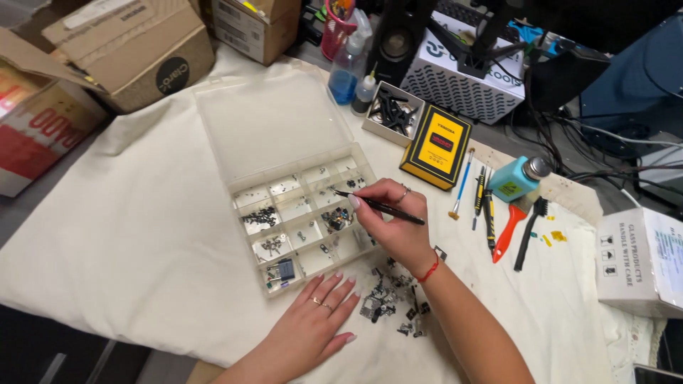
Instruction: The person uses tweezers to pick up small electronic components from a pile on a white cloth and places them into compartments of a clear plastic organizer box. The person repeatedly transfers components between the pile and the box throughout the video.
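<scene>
Head view: clear compartmented organizer box [284, 213], lid open, sits mid-bench on white cloth [142, 235], holding small dark parts. Right hand [391, 220] pinches black tweezers [377, 206] over its compartments; left hand [313, 320] lies flat, fingers spread, beside the box's near edge.

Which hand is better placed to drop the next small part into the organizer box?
Probably the right hand: it holds the tweezers with their tip over the organizer box. The left hand lies flat on the cloth, empty.
</scene>
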